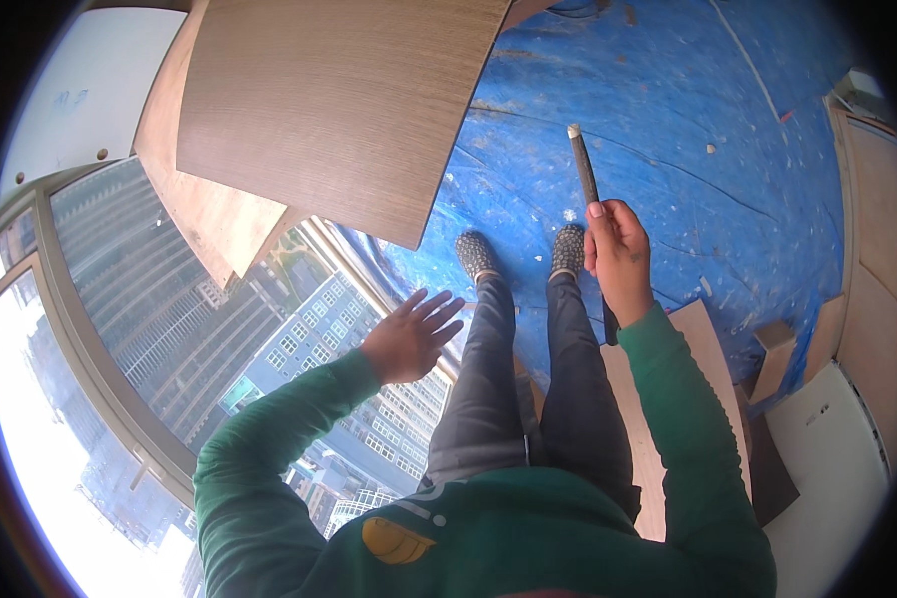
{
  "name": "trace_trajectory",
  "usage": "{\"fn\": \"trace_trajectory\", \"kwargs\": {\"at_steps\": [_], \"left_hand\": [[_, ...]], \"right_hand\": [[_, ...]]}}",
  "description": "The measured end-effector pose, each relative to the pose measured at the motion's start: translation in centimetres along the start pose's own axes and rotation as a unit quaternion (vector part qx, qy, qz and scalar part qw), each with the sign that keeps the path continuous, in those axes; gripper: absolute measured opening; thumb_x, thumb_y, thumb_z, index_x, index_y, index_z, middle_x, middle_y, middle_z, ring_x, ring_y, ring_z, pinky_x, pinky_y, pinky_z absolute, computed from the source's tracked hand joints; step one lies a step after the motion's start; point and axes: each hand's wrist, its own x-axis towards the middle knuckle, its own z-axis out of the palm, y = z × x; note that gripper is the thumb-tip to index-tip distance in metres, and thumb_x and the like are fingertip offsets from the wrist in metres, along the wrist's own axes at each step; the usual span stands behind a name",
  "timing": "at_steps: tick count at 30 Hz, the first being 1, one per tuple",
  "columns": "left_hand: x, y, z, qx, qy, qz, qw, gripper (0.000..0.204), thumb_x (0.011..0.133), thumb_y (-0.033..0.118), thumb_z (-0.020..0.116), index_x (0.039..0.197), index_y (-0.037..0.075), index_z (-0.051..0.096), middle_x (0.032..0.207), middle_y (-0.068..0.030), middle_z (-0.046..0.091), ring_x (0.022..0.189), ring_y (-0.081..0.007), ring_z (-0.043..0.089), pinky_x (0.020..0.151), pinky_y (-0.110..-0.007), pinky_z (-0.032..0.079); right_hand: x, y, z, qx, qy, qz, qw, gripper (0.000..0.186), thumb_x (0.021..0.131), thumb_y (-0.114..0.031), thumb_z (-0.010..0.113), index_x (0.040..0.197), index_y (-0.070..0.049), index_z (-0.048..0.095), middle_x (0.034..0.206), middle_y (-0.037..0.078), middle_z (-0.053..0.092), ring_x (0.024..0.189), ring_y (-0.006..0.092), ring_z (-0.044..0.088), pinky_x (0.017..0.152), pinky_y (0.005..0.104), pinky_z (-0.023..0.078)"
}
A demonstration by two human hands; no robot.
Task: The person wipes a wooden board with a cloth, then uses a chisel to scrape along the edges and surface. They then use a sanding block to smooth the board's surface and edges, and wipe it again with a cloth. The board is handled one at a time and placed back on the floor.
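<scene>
My right hand point(618, 254) is closed around a long dark rod point(583, 159) with a pale upper tip, held upright in the view over the floor at the right of my feet. My left hand point(409, 334) is open with fingers spread and holds nothing, in front of the glass window point(120, 259). Up and left of both hands, a brown wood-grain board point(329, 100) overlaps a pale plywood board point(194, 214).
Blue sheeting point(698, 120) with debris covers the floor. A white panel point(80, 90) is at the upper left. A light board point(703, 379) lies behind my right leg. Small wood pieces point(772, 364), a white panel point(817, 458) and larger boards line the right side.
</scene>
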Motion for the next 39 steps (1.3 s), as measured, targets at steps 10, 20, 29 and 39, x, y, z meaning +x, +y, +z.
{"fn": "trace_trajectory", "kwargs": {"at_steps": [10,20,29,39], "left_hand": [[-0.8,7.0,9.2,-0.343,0.094,-0.257,0.899,0.024,0.104,0.024,0.057,0.101,0.004,0.071,0.072,-0.0167,0.067,0.069,-0.0409,0.066,0.067,-0.051,0.052],[3.9,3.1,1.9,-0.719,0.283,-0.269,0.575,0.076,0.101,0.013,0.066,0.162,0.002,0.022,0.152,-0.0216,0.048,0.135,-0.0322,0.054,0.114,-0.045,0.043],[4.6,0.5,-2.6,-0.758,0.429,-0.273,0.408,0.069,0.108,0.046,0.045,0.158,0.001,0.029,0.136,-0.0186,0.061,0.125,-0.0343,0.062,0.108,-0.045,0.047],[5.7,-1.1,-3.4,-0.772,0.46,-0.244,0.364,0.039,0.109,0.034,0.05,0.135,0.005,0.049,0.11,-0.0047,0.066,0.115,-0.0348,0.068,0.102,-0.046,0.051]], "right_hand": [[15.7,-7.3,6.3,-0.059,0.032,-0.203,0.977,0.035,0.106,-0.037,0.06,0.095,-0.004,0.064,0.066,-0.001,0.055,0.053,0.0082,0.05,0.048,0.0274,0.04],[8.6,-0.9,11.1,0.051,-0.092,-0.119,0.987,0.032,0.107,-0.037,0.06,0.095,-0.007,0.059,0.065,0.0,0.054,0.052,0.0083,0.049,0.047,0.0255,0.038],[8.8,-0.4,10.1,-0.077,-0.055,-0.186,0.978,0.032,0.104,-0.033,0.065,0.093,-0.002,0.064,0.068,0.001,0.055,0.06,0.0119,0.051,0.057,0.0288,0.043],[15.1,-8.7,8.2,-0.007,0.018,-0.173,0.985,0.032,0.105,-0.036,0.061,0.093,-0.007,0.062,0.064,-0.002,0.051,0.051,0.0069,0.046,0.046,0.026,0.036]]}}
